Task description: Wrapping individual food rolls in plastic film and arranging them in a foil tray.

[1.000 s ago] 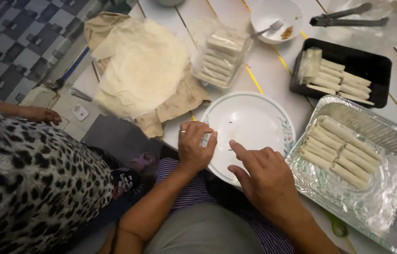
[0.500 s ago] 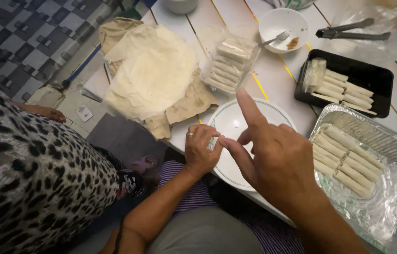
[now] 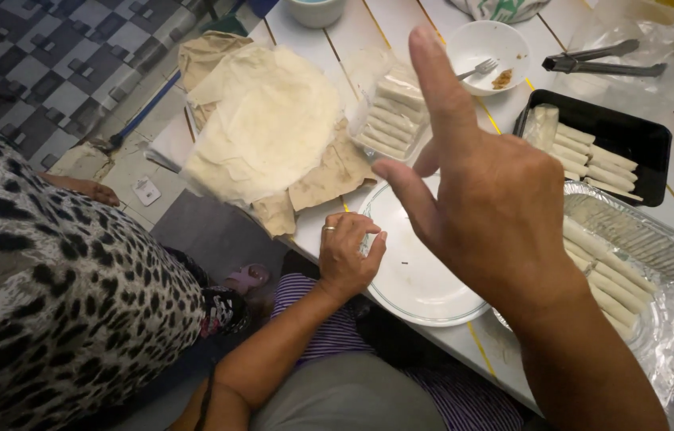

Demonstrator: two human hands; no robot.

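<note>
My left hand [image 3: 349,255], with a ring on one finger, is curled over the left rim of a white plate [image 3: 413,275] at the table's near edge. The plate holds nothing but a few specks. My right hand [image 3: 496,199] is lifted above the plate with fingers spread and the index finger pointing up; it holds nothing. It hides part of the plate and of the foil tray [image 3: 664,327] beside it. That tray holds several pale rolled wraps [image 3: 604,275].
A stack of thin round wrappers [image 3: 265,128] lies on brown paper. Behind are a clear tub of rolls [image 3: 389,112], a white bowl with a fork [image 3: 484,44], a black tray of rolls [image 3: 632,132] and tongs [image 3: 600,62]. Another person in leopard print [image 3: 58,303] stands at left.
My right hand has risen from the plate and come close to the camera, fingers spreading. My left hand stays at the plate's rim.
</note>
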